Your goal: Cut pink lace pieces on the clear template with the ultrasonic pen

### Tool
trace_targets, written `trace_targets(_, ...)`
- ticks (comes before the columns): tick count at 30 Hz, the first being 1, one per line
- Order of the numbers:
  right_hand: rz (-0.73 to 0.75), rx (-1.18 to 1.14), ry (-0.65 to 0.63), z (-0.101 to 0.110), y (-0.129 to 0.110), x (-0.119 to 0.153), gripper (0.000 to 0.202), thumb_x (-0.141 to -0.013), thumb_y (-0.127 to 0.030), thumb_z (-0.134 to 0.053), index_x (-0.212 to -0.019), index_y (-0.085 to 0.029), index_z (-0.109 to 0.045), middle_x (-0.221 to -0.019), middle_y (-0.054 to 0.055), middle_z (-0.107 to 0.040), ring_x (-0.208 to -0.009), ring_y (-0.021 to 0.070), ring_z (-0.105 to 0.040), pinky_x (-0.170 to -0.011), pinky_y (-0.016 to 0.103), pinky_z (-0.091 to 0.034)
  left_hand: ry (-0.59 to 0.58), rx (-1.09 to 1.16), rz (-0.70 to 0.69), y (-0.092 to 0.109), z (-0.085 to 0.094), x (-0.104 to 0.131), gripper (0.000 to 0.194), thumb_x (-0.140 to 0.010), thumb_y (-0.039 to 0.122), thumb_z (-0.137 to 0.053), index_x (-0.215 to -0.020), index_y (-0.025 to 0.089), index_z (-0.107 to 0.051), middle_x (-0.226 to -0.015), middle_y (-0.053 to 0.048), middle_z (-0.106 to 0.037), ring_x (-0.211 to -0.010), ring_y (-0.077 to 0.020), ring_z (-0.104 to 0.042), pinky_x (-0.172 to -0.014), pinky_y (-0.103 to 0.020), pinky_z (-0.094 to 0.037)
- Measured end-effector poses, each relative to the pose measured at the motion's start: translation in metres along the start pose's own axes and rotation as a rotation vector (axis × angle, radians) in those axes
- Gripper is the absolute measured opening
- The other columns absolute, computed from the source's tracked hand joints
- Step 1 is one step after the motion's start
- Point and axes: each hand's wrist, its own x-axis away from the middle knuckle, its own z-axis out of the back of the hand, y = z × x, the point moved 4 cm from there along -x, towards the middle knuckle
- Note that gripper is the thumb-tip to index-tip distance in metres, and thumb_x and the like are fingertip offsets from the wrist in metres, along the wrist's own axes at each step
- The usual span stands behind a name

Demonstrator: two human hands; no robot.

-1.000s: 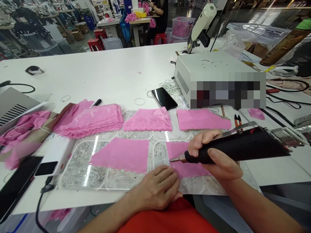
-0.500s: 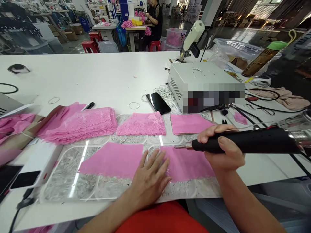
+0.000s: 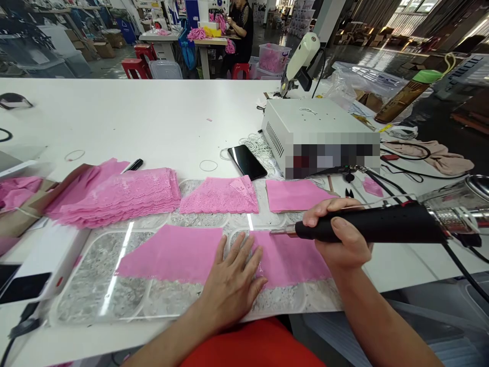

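My left hand (image 3: 235,275) lies flat with fingers spread, over the gap between two pink fabric pieces. Its fingertips touch the left pink piece (image 3: 171,255) and the edge of the right pink piece (image 3: 294,260). In my right hand (image 3: 344,239) is a black-handled tool (image 3: 385,224) with a thin metal tip, a clear cup at its rear and cables. The tool lies nearly level, its tip pointing left at the upper edge of the right piece. Whether the tip touches the cloth I cannot tell. Both pieces rest on a clear-framed, grey-speckled mat (image 3: 103,275).
Behind are a pink lace piece (image 3: 219,196), another pink piece (image 3: 296,195) and a lace stack (image 3: 126,196). A phone (image 3: 247,162) lies by a grey box (image 3: 321,120). Cables (image 3: 385,188) run at right. Across the table a person (image 3: 242,35) sits at a sewing machine.
The whole view has shifted slightly, with most things now further left in the picture. My left hand stays flat on the cloth, and the tool stays in my right hand at nearly the same spot.
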Motion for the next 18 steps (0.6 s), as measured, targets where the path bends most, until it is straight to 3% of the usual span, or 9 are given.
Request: trace_targets(18,0.005,0.031,-0.012,-0.0005,-0.0002,-0.0005,0.011,-0.072,-0.027,-0.066,-0.079,-0.021,-0.061,-0.068,-0.002,-0.060,-0.051,0.0121,-0.058,-0.050,0.029,-0.050,0.034,0.041,0.009,0.0009,-0.0012,-0.0008,0.040,-0.095,0.043,-0.050,-0.126,0.019,-0.059,-0.135,-0.007,-0.059,-0.134,-0.0282,-0.044,-0.119,-0.049,-0.016)
